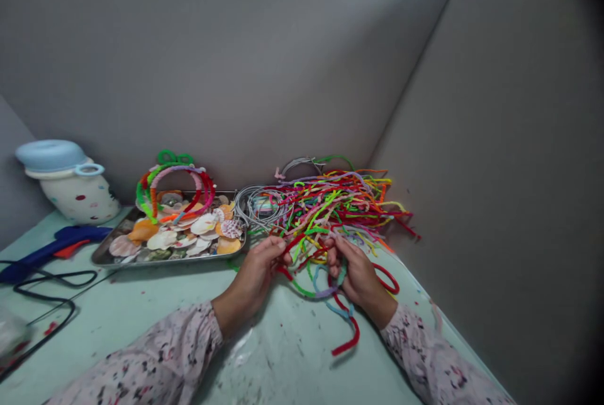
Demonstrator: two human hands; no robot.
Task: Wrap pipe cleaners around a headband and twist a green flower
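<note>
Left hand (257, 274), right hand (359, 274), fingertips (279, 245) amid pipe-cleaners (330, 204)

The table (283, 361) is a pale green surface flecked with paint, set into a grey corner. A metal tray (165, 261) sits at rear centre. Just beside it to the right lies a grey wire coil (246, 207), touching a loose heap of pipe cleaners (340, 200). At the left stand a spotted jar (78, 197) and, in front of it, a blue glue gun (47, 249) with a black cord (51, 295) looping forward.
</note>
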